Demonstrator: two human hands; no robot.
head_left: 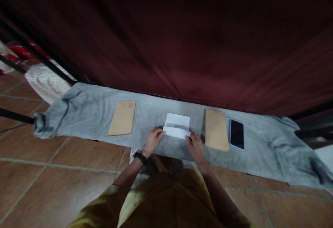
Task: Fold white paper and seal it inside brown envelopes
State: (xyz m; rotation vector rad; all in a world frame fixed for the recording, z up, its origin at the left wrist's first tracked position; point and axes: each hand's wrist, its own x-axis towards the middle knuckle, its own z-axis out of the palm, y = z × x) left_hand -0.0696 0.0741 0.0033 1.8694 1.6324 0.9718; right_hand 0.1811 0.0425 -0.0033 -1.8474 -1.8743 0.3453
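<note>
A white sheet of paper [177, 120] lies in front of me on a grey cloth, its near part bent up into a flap. My left hand [154, 140] pinches the flap's left corner between thumb and fingers. At the right corner, my right hand [194, 144] grips the same edge. To the left rests a flat brown envelope [122, 117]. A thicker stack of brown envelopes [215, 129] sits to the right of my right hand.
The grey cloth [85, 117] covers a long narrow surface. A phone [237, 134] lies beside the envelope stack. Behind hangs a dark red curtain [166, 54]. Black bars [18, 116] and a striped white cloth [48, 80] are at the left. Tiled floor [78, 183] shows below.
</note>
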